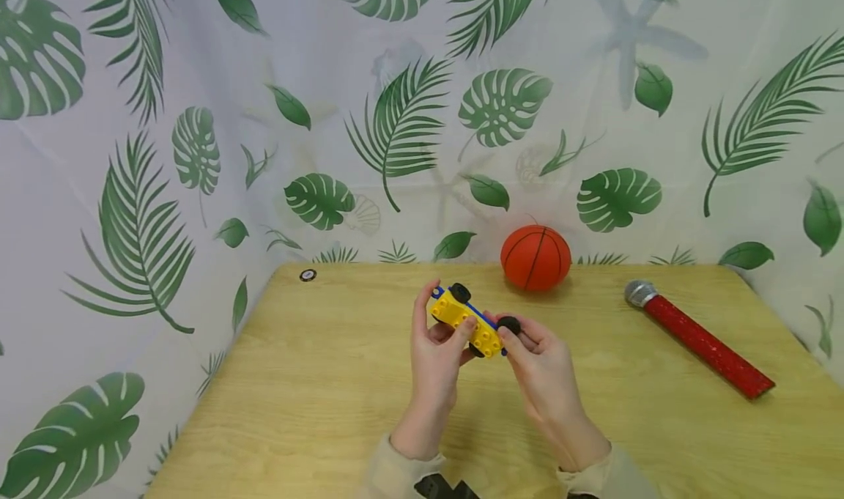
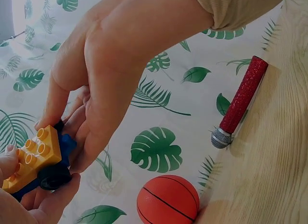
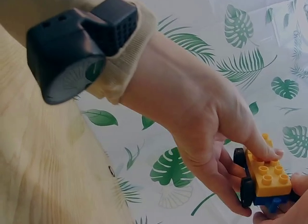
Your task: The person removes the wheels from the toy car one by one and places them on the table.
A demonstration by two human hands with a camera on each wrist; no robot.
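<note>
Near a ball (image 1: 535, 259), left of a microphone (image 1: 704, 344), left grip (image 1: 435, 361) and right grip (image 1: 547, 371) pinch a toy car (image 1: 485, 338).

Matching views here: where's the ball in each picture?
Head: the ball sits right of centre, near the back of the table.
Left wrist: bottom edge, just right of centre, partly cut off.
Right wrist: not in it.
Shared landmark: the toy car, in all three.
</note>
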